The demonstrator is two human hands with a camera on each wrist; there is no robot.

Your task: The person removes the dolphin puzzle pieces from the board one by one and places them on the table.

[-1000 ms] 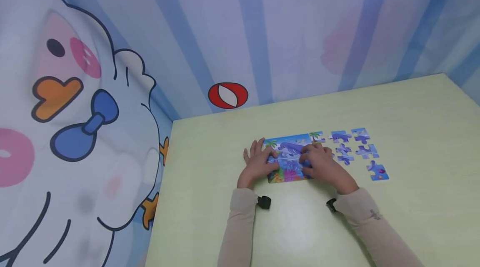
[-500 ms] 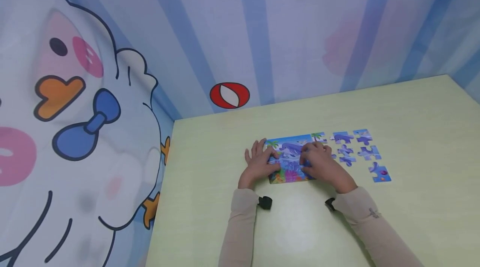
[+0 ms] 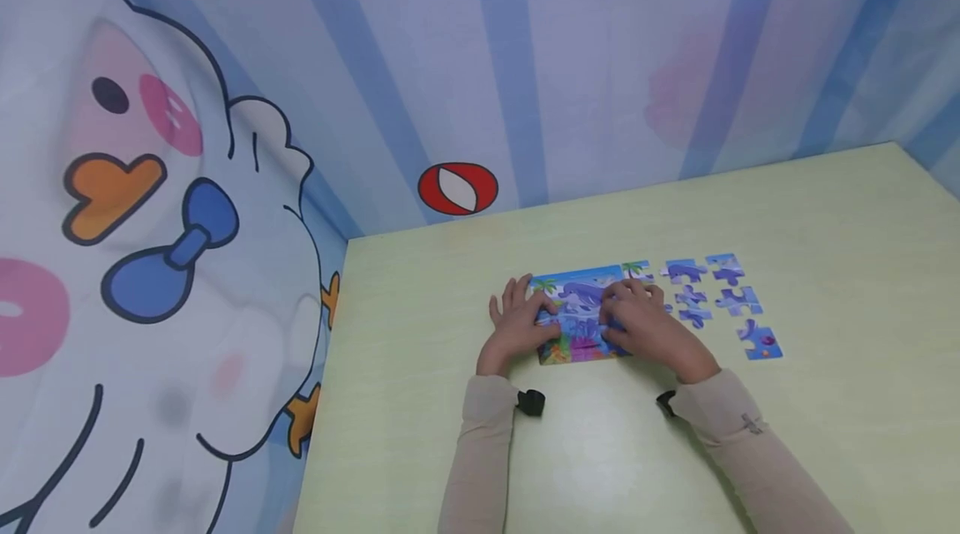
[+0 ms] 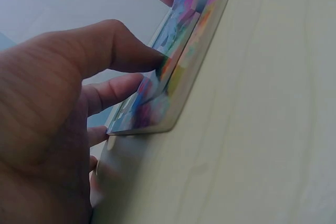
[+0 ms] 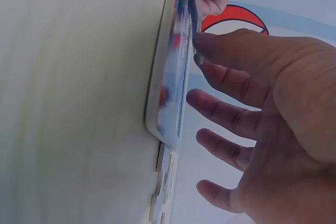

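A jigsaw board (image 3: 553, 356) with a dolphin and sea picture lies on the table, several joined puzzle pieces (image 3: 576, 321) on top of it. My left hand (image 3: 517, 327) is at the board's left end. Its thumb (image 4: 149, 61) and index finger hold the joined pieces from two sides, and the other fingers spread past the board's corner. From the right, my right hand (image 3: 648, 327) pinches the raised edge of the joined pieces (image 5: 195, 3) between thumb and index finger. Its remaining fingers (image 5: 220, 111) are loosely extended. The right hand hides the board's right end.
Loose puzzle pieces lie right of the board: one with a palm tree (image 3: 636, 269), a purple dolphin piece (image 3: 683, 271), a corner piece (image 3: 760, 341) and several more. The pale table (image 3: 585, 467) meets a striped cloth wall (image 3: 615, 84) at the back. A cartoon bird backdrop (image 3: 247, 351) stands left.
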